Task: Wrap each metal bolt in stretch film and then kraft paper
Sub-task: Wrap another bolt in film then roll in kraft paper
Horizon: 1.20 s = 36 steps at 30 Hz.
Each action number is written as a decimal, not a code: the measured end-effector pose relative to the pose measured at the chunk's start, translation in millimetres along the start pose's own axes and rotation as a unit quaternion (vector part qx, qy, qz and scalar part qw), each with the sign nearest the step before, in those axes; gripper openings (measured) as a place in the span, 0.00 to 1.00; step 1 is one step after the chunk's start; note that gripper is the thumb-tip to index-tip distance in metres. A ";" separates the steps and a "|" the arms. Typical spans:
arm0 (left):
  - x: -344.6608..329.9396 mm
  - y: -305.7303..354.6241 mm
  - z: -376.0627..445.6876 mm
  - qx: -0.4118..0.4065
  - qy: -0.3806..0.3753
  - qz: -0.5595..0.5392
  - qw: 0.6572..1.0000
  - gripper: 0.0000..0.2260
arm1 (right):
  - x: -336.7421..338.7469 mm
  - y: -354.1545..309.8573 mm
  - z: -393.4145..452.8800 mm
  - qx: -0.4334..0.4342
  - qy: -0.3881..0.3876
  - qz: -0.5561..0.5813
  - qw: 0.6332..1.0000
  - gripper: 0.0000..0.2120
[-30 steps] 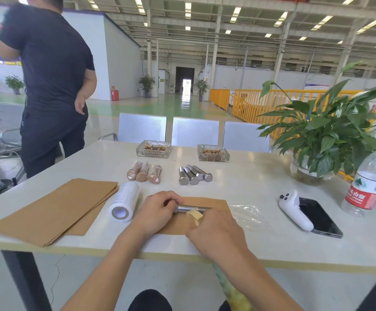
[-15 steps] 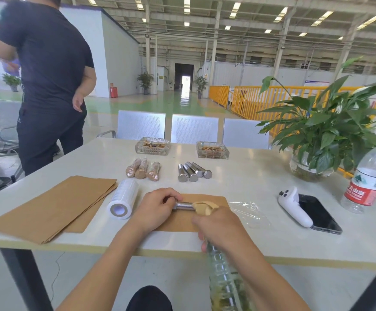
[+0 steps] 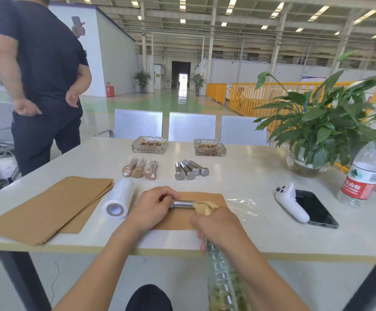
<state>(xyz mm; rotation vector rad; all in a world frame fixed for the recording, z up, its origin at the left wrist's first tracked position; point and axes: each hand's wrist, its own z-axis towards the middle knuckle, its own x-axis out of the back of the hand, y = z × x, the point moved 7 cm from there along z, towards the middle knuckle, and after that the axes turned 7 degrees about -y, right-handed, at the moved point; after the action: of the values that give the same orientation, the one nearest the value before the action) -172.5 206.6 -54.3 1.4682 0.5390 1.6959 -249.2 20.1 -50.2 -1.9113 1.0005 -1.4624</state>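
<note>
A metal bolt (image 3: 182, 203) lies across a kraft paper sheet (image 3: 216, 197) at the table's near edge. My left hand (image 3: 153, 207) grips the bolt's left end. My right hand (image 3: 218, 225) pinches a folded corner of kraft paper (image 3: 202, 207) over the bolt's right end. A clear, ribbed strip (image 3: 220, 277) hangs from that hand below the table edge. A loose piece of stretch film (image 3: 243, 207) lies right of the sheet. Three wrapped bolts (image 3: 138, 168) and several bare bolts (image 3: 190, 169) lie further back.
A stretch film roll (image 3: 119, 198) and a stack of kraft sheets (image 3: 48, 205) lie to the left. To the right are a white controller (image 3: 291, 203), phone (image 3: 317, 209), water bottle (image 3: 364, 171) and potted plant (image 3: 317, 131). Two glass trays (image 3: 149, 144) sit at the back. A person (image 3: 41, 75) stands at far left.
My right hand has lifted the paper corner onto the bolt's right end and drawn back toward me. The left hand keeps its grip. The standing person has shifted.
</note>
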 end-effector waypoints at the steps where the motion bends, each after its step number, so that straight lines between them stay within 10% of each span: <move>1: -0.2 0.6 0.1 -0.002 -0.001 -0.001 1.000 0.14 | -2.3 -2.8 0.0 0.005 0.004 0.008 1.000 0.13; 36: 0.1 -3.1 1.0 -0.013 0.004 0.000 1.000 0.14 | -12.1 1.5 -16.2 0.032 0.073 0.001 0.997 0.11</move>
<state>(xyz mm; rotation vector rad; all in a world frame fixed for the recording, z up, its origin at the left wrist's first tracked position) -170.6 208.2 -56.3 1.4441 0.5189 1.7034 -266.8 29.5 -53.8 -1.7782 1.0063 -1.6319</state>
